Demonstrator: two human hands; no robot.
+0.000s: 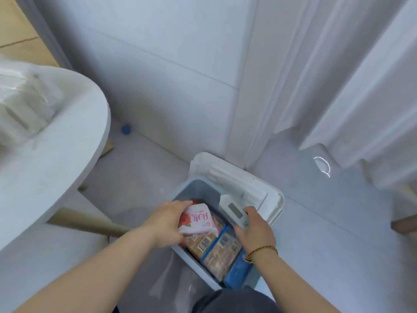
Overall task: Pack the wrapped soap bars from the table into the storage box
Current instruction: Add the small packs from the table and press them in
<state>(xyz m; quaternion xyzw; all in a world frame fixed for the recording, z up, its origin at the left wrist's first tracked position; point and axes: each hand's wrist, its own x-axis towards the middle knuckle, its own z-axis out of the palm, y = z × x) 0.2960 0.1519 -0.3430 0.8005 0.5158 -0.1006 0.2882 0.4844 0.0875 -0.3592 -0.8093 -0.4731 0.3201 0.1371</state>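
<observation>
Hands down in the storage box (180, 195)
Left hand (165, 224) gripping pink soap bar (199, 220), right hand (255, 231) clutching white soap bar (233, 210).

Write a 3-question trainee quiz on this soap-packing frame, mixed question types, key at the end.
1. True or false: the left hand holds a pink-and-white wrapped soap bar over the storage box.
2. Multiple choice: what is in the right hand? A) a blue ball B) a white wrapped soap bar C) nothing
3. Short answer: where is the box's white lid?

Key: 1 true; 2 B; 3 open, standing at the far side of the box, toward the wall.
</observation>
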